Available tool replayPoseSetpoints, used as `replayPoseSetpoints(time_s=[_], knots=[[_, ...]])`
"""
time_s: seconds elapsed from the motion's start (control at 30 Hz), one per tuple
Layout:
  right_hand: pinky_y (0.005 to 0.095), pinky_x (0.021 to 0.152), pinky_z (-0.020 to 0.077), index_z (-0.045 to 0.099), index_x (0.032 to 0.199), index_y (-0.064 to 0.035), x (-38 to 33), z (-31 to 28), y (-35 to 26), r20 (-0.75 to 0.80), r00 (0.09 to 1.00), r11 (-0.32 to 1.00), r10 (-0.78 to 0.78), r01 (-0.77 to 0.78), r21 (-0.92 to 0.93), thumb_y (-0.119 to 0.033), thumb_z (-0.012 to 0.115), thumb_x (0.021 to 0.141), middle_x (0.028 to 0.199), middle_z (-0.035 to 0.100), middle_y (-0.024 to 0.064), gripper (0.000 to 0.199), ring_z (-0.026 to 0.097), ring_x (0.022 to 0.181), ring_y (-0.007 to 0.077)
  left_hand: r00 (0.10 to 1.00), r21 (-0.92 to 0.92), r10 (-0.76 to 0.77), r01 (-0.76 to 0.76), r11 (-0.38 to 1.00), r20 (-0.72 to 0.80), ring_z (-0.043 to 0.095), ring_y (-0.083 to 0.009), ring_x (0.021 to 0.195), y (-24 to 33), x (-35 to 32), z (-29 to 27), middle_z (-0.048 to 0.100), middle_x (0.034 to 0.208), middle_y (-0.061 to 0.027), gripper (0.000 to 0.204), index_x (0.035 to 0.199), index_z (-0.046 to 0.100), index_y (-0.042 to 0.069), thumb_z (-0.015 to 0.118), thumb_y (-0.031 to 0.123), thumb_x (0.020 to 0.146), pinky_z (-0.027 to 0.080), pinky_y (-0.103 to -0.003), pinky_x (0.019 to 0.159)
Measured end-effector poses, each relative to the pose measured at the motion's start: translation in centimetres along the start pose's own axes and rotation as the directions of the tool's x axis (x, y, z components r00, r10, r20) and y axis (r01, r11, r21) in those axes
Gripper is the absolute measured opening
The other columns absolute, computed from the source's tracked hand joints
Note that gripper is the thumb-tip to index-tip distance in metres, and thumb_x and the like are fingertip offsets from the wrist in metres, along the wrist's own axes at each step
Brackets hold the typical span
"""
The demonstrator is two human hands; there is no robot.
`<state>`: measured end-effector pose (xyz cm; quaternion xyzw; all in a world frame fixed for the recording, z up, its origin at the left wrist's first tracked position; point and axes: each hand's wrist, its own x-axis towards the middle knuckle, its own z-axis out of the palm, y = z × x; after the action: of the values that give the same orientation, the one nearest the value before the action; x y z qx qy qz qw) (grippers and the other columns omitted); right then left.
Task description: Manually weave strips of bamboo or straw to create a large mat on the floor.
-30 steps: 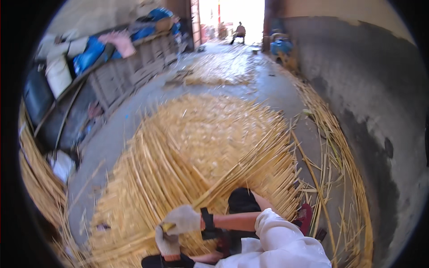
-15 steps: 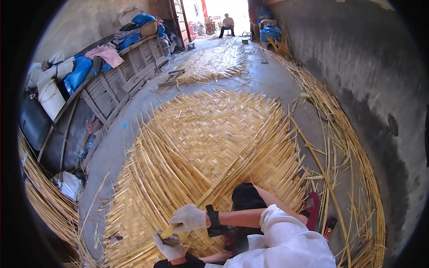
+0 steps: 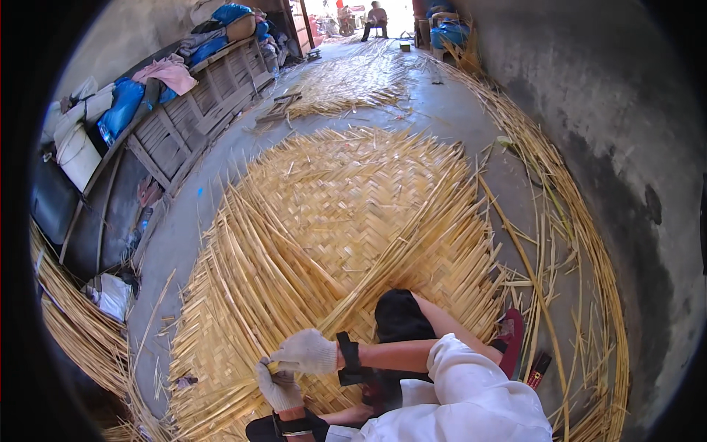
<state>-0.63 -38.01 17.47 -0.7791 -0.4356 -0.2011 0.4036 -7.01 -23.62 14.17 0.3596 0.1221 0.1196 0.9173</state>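
Left wall (image 3: 140,55) and doorway (image 3: 402,15).
A pink cloth (image 3: 168,72) drapes over a slatted wooden frame (image 3: 175,134) (greyish brown), near a blue bag (image 3: 122,112) and white bucket (image 3: 77,158); a person (image 3: 376,18) sits at the doorway.

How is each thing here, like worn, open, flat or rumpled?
Left hand: gloved, fingers bent, grip unclear
Right hand: gloved, close to the left, grip unclear
Woven mat: flat, edges ragged
Long strips: lying across the woven mat
Wrist strap: worn above the right hand
Red shoe: worn
Pink cloth: rumpled, draped
White bag: crumpled
Distant person: seated
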Motion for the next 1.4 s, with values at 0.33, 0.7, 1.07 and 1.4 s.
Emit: replayPoseSetpoints(time_s=[0.33, 0.7, 1.07, 1.4], knots=[[0.0382, 0.048, 0.0441, 0.060, 0.082, -0.0142, 0.7, 0.1, 1.1, -0.046, 0.998, 0.997, -0.053, 0.055, 0.046, -0.026, 0.060, 0.075, 0.063, 0.055, 0.0058, 0.014, 0.058, 0.059, 0.0262, 0.995, -0.081, 0.003, -0.012, 0.997, -0.102, 0.059, -0.0121, 0.068, 0.8, 0.2, -0.4, 0.061, 0.086, -0.0029, 0.027, 0.097, 0.055, 0.010, 0.053, 0.035, 0.089, 0.050, -0.023, 0.058], [0.0371, 0.048, 0.0442, 0.060, 0.072, -0.0144, 1.2, 0.2, 2.3, -0.023, 0.996, 0.996, -0.083, 0.084, 0.012, -0.023, 0.061, 0.072, 0.063, 0.056, 0.0043, 0.009, 0.058, 0.059, 0.0248, 0.982, -0.175, 0.039, -0.072, 0.982, -0.185, 0.056, -0.0114, 0.060, 3.7, 0.3, -2.6, 0.060, 0.074, -0.0007, 0.027, 0.086, 0.057, 0.012, 0.055, 0.040, 0.086, 0.048, -0.024, 0.050], [0.0394, 0.049, 0.0428, 0.056, 0.066, -0.0122, 1.4, -0.2, 4.4, 0.011, 0.998, 0.994, -0.057, 0.058, -0.097, -0.026, 0.058, 0.074, 0.063, 0.054, 0.0071, 0.016, 0.056, 0.059, 0.0281, 0.934, -0.130, 0.158, -0.209, 0.969, -0.320, 0.044, -0.0082, 0.050, 4.8, 1.7, -7.6, 0.046, 0.057, 0.0039, 0.031, 0.081, 0.057, 0.010, 0.063, 0.041, 0.081, 0.044, -0.025, 0.049], [0.0396, 0.052, 0.0437, 0.058, 0.066, -0.0108, 1.2, 3.8, 1.6, 0.147, 0.988, 0.998, -0.042, 0.047, -0.029, -0.027, 0.058, 0.074, 0.066, 0.056, 0.0085, 0.018, 0.057, 0.064, 0.0294, 0.973, 0.079, 0.173, -0.163, 0.983, -0.153, 0.055, -0.0122, 0.071, 0.8, 1.0, -5.5, 0.058, 0.091, -0.0016, 0.030, 0.104, 0.055, 0.009, 0.060, 0.031, 0.084, 0.047, -0.026, 0.059]])
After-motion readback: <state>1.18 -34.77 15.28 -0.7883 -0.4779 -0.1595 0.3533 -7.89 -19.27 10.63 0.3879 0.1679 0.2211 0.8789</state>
